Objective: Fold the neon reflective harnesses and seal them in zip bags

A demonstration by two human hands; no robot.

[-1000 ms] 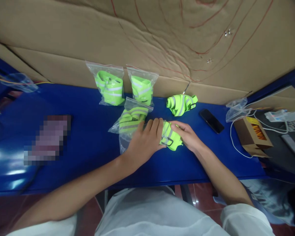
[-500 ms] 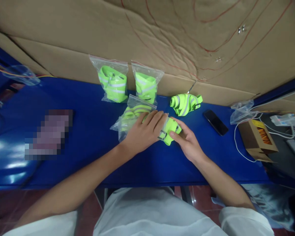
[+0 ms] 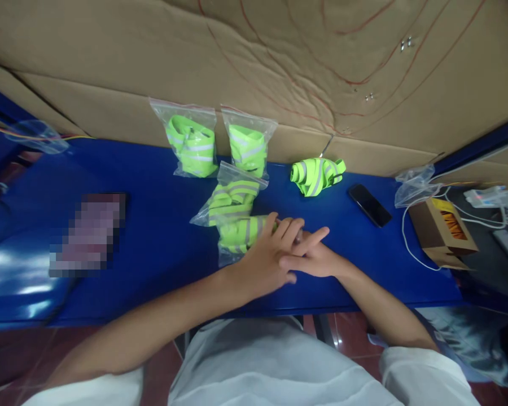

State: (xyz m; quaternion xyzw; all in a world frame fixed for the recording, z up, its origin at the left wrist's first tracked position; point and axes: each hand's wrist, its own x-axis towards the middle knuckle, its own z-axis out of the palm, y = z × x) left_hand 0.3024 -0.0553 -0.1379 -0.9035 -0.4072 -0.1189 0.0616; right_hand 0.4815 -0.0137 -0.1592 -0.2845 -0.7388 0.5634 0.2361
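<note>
A clear zip bag with a yellow-green reflective belt lies in front of me, its right end under my hands. My left hand reaches across that end, fingers curled over it. Pressed against it from the right is my right hand, thumb and a finger showing; its other fingers are hidden behind the left hand. Just behind lies another bagged belt, touching the bag I hold.
Two more bagged belts, left and right, lean on the cardboard wall. A loose rolled belt, a black phone and an open carton are to the right. A blurred-out item lies left on the blue table.
The belt that stuck out of the bag's right end now lies inside it. My left hand has moved right and down, overlapping my right hand. The view has shifted slightly.
</note>
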